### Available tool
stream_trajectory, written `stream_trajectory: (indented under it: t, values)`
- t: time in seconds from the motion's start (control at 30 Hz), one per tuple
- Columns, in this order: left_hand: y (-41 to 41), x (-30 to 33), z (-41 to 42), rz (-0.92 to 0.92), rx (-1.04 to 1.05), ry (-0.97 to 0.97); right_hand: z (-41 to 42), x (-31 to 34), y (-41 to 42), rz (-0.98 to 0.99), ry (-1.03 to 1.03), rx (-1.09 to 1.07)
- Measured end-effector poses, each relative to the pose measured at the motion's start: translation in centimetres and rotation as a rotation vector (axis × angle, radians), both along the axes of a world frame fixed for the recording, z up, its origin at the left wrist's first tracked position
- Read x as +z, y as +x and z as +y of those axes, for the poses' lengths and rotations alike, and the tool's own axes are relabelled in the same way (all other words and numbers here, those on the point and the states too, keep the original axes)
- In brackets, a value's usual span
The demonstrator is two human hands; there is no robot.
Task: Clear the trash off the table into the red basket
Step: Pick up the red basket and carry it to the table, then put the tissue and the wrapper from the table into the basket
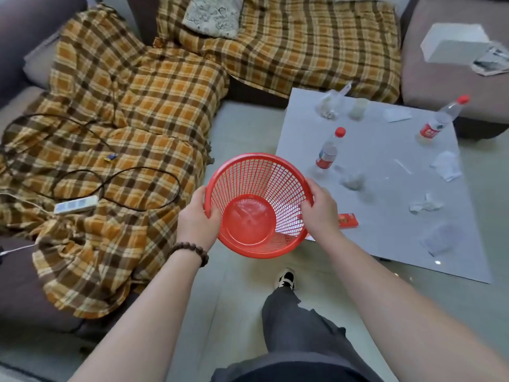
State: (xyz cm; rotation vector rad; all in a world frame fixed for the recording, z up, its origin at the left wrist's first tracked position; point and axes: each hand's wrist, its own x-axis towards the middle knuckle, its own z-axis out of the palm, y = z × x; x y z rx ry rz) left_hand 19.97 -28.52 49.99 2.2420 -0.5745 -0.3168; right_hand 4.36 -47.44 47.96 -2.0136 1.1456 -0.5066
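Observation:
I hold an empty red mesh basket (pixel 257 186) in the air over the floor, just left of the grey table (pixel 385 150). My left hand (pixel 197 219) grips its left rim and my right hand (pixel 321 212) grips its right rim. Trash lies on the table: a plastic bottle with a red cap (pixel 329 150) near the basket, a second bottle (pixel 442 119) at the far right, a plastic cup (pixel 358 108), a clear bag (pixel 332 104), a red packet (pixel 348 220) and several crumpled papers (pixel 425 204).
A sofa under a plaid orange blanket (pixel 124 106) runs along the left and back, with black cables and a white power strip (pixel 75 205) on it. A brown seat (pixel 440 70) with a white box stands at the back right. My leg and shoe (pixel 286 279) are on the tiled floor.

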Motion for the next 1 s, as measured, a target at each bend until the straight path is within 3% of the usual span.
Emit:
stream_trajectory:
  t: [0.43,0.6,0.8,1.0]
  values:
    - [5.3,-0.8,-17.2,0.066,-0.134,0.107,-13.4,-6.7,3.3,-0.076,0.282,-0.058]
    - [7.3,-1.8,-18.9,0.064,-0.099,0.219,-14.5,-10.3,3.6,0.05,0.401,-0.078]
    - [11.2,-3.7,-20.7,0.036,-0.169,0.347,-14.8,-15.5,1.7,0.282,0.356,-0.159]
    - [15.1,-6.6,-22.5,-0.034,-0.187,0.421,-16.0,-21.2,3.2,0.422,0.312,-0.065]
